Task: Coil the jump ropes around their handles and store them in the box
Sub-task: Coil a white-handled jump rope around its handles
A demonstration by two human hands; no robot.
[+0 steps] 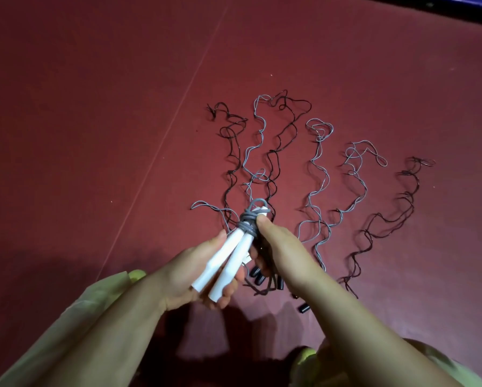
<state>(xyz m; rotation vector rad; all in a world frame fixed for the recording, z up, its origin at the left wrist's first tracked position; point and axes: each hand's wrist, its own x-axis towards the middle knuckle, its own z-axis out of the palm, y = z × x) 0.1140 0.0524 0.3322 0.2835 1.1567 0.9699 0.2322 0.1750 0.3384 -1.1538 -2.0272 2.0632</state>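
My left hand (pixel 189 277) grips a pair of white handles (pixel 228 261) held side by side, pointing up and away from me. Grey rope (pixel 248 219) is wound in several turns around their upper ends, with a small loop sticking out at the top. My right hand (pixel 279 247) pinches that grey rope at the top of the handles with thumb and fingers. Several other jump ropes, grey (pixel 318 174) and black (pixel 396 219), lie spread out in wavy lines on the red floor. Black handles (pixel 258 276) lie under my right hand. No box is in view.
The red floor mat (pixel 94 135) has a seam line running diagonally at the left. A dark blue edge (pixel 457 1) shows at the top right corner. More black handles (pixel 304 307) lie near my right forearm. My yellow-green sleeves fill the bottom corners.
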